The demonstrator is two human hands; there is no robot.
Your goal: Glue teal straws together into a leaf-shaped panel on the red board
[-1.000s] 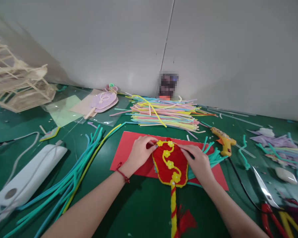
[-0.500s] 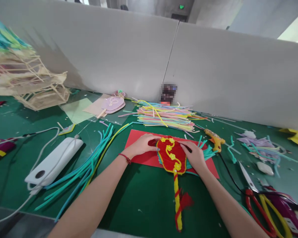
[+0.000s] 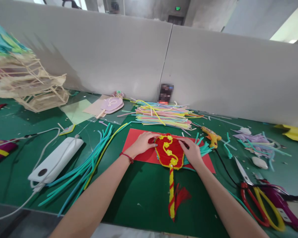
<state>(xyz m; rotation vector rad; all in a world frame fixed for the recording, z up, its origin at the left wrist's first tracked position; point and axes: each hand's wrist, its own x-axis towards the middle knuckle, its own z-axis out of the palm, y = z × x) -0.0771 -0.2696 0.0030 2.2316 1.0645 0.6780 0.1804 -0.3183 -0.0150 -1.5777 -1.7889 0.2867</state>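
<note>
A red hand fan (image 3: 170, 150) with a yellow edging and a curling line of yellow flowers is held by its sides between my two hands. Its yellow handle (image 3: 172, 195), wound with red, points toward me, and a red tassel (image 3: 181, 195) hangs beside it. My left hand (image 3: 145, 144) pinches the upper left edge of the fan. At the upper right edge, my right hand (image 3: 191, 151) grips it with thumb and fingers. Beneath lie a red sheet (image 3: 136, 150) and teal pipe cleaners (image 3: 203, 147), partly covered by the fan and hands.
A pile of coloured pipe cleaners (image 3: 164, 115) lies behind the fan. Right are a yellow glue gun (image 3: 212, 136) and scissors (image 3: 254, 195). Left are a white power strip (image 3: 56, 160), teal pipe cleaners (image 3: 89, 165) and a stick frame (image 3: 39, 89). A grey partition (image 3: 101, 49) closes the back.
My view has shifted slightly. The fan's handle end has moved up and left in the picture, and the tassel has swung a little. Both hands keep their hold on the fan.
</note>
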